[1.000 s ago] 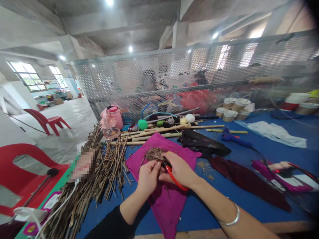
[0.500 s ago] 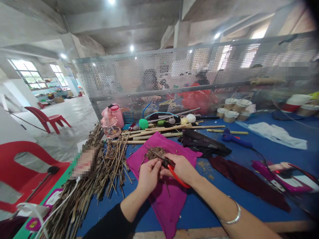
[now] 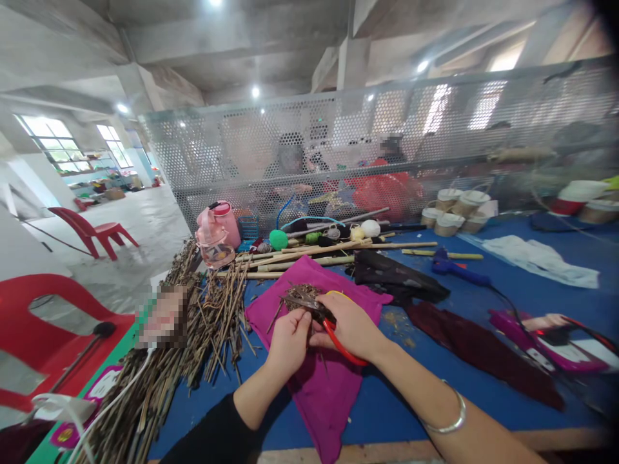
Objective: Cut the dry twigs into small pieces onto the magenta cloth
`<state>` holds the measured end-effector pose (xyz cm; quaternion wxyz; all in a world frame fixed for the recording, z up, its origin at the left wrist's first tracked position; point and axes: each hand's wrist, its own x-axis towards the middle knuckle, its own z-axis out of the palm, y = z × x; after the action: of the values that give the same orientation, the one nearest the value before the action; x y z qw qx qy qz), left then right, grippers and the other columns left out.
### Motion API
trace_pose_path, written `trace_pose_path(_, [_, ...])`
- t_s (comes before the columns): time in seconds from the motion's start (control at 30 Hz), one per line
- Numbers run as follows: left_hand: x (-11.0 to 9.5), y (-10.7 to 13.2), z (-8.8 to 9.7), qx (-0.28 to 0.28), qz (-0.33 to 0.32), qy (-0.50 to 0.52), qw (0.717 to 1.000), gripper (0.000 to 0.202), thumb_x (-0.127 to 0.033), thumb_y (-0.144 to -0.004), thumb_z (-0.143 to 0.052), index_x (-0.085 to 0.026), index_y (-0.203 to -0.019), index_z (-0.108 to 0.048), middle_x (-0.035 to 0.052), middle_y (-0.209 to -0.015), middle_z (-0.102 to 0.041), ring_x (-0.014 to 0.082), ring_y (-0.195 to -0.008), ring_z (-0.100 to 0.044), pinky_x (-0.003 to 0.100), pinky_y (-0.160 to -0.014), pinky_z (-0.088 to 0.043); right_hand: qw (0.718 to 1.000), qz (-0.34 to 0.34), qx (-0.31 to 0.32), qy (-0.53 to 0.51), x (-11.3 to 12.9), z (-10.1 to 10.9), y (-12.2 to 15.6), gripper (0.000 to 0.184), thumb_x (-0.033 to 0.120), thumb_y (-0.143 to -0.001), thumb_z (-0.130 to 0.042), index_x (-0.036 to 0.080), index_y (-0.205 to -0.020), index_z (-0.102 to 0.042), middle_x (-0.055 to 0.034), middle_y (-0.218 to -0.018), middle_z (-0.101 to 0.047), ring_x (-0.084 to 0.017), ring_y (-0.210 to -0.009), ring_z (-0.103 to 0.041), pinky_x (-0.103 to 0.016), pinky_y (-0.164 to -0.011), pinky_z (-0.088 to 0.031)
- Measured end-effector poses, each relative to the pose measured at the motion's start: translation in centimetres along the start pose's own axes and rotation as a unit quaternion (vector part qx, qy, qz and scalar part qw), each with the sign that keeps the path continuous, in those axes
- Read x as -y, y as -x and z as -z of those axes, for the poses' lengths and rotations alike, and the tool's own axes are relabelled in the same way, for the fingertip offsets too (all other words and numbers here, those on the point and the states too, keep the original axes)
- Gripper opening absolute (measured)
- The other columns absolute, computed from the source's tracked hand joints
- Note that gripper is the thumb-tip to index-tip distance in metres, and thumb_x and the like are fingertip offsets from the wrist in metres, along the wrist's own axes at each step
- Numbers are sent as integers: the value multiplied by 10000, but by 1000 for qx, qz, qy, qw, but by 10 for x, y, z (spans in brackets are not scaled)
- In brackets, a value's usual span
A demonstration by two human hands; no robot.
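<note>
My right hand grips a pair of scissors with red handles, their blades pointing up and left. Close beside it, my left hand pinches with thumb and forefinger near the blades; a thin dry twig seems to be in that pinch, mostly hidden by the fingers. Both hands are over a magenta cloth spread on the blue table. On the cloth, just beyond the blades, lies a small heap of cut twig pieces.
Long dry stems are piled at the left. Yarn balls and bamboo sticks lie behind the cloth. A blue glue gun and dark red fabric are at right. A perforated metal screen stands at the back.
The scissors' blades have shifted slightly and a yellow inner handle edge shows above my right hand. My left hand stays almost in the same spot.
</note>
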<state>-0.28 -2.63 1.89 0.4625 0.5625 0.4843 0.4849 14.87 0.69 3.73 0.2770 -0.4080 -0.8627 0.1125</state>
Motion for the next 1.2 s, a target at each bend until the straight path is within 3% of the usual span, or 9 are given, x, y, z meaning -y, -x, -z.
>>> trace_pose_path(0.27, [2,-3,1,18,8,45,999,343,-424,-809,-453,-136,-658,-562,-3,-528,-538,91,-451,-429,207,-451,-350,998,-35,10,-47,6,3,0,467,549,-665,-629,190,-959,-568,-74,-898,-628,-217,-827,-571,-291,-713,-419])
trace_pose_path(0.5, [-6,-1,0,7,17,67,998,316,-434,-796,-471,-149,-686,-551,-22,-507,-516,79,-419,-413,197,-431,-335,996,-58,43,-53,4,7,0,333,510,-721,-590,223,-889,-576,-23,-786,-651,-176,-679,-591,-238,-579,-388])
trace_pose_path(0.7, [-6,-3,2,-25,13,52,998,304,-430,-763,-516,-146,-666,-566,-13,-553,-549,83,-453,-442,198,-450,-348,999,-32,20,-34,2,6,1,496,501,-650,-658,205,-1031,-542,-77,-960,-613,-224,-847,-571,-290,-696,-417])
trace_pose_path(1.07, [-10,-1,1,-52,18,46,997,271,-356,-737,-557,-115,-799,-663,33,-630,-633,133,-541,-549,231,-526,-434,999,22,-2,-27,2,-2,-1,643,530,-597,-687,138,-1075,-511,-96,-918,-556,-226,-832,-525,-345,-744,-409])
trace_pose_path(1.2, [-11,-1,1,-61,-19,25,998,284,-366,-747,-547,-114,-780,-673,34,-634,-638,134,-560,-544,224,-533,-425,998,8,-14,-59,4,-4,-1,559,513,-630,-676,158,-1036,-528,-86,-897,-576,-219,-800,-538,-327,-719,-418])
